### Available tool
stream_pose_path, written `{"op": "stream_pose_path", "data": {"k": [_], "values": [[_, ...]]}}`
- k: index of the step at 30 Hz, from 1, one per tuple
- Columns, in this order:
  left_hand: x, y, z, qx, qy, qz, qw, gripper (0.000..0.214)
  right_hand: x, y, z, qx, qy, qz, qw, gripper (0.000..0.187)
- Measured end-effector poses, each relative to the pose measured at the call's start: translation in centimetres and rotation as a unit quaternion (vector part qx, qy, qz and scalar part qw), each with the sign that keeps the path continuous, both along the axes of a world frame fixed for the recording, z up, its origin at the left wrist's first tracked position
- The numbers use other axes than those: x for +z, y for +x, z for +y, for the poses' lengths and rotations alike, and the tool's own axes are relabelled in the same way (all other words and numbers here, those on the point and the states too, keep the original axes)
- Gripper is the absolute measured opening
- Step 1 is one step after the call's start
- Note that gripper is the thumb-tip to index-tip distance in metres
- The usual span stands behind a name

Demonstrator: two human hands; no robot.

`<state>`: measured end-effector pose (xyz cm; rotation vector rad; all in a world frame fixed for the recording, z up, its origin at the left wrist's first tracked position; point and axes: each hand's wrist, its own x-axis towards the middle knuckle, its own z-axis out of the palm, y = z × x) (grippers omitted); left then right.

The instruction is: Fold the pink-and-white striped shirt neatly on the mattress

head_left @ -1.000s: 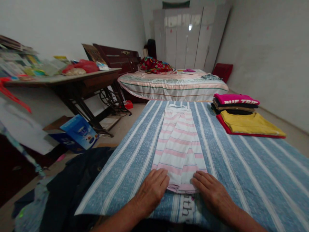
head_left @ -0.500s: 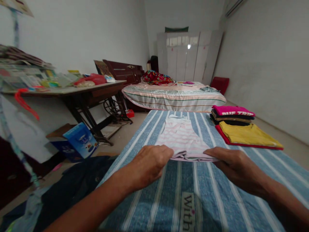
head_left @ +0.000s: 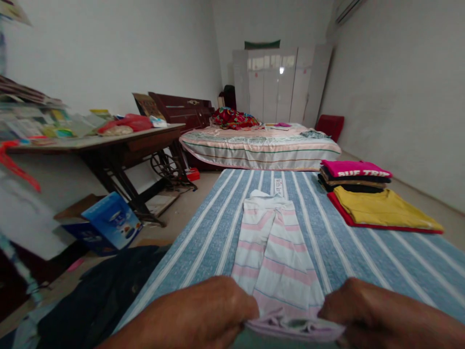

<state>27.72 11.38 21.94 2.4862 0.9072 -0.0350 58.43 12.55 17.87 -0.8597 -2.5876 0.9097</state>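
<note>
Head view: nearest, the left hand and right hand each pinch an end of the hem of a pink-striped shirt. They have just pulled it closer along the blue cloth, so lettering now shows past its collar; the tug likely draws it straighter. Right of the shirt, folded clothes sit in two piles; beyond it is a bed.

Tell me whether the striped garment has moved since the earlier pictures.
Yes: the garment has shifted toward the near side; its far end now lies farther from the far edge of the blue sheet.
</note>
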Motion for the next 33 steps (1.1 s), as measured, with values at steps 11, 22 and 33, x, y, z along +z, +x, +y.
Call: {"op": "stream_pose_path", "data": {"k": [11, 22, 33], "values": [[-4.9, 1.8, 29.6, 0.217, -0.141, -0.001, 0.966, 0.016, -3.8, -2.4, 27.8, -0.191, -0.244, -0.021, 0.951, 0.02], [-9.0, -0.7, 33.3, 0.208, -0.162, -0.087, 0.961, 0.03, -8.6, -1.3, 30.7, -0.222, -0.244, 0.07, 0.941, 0.027], [-12.9, -0.5, 33.8, 0.272, -0.088, -0.103, 0.953, 0.024, -10.1, -2.6, 31.4, -0.288, -0.245, 0.025, 0.925, 0.02]]}}
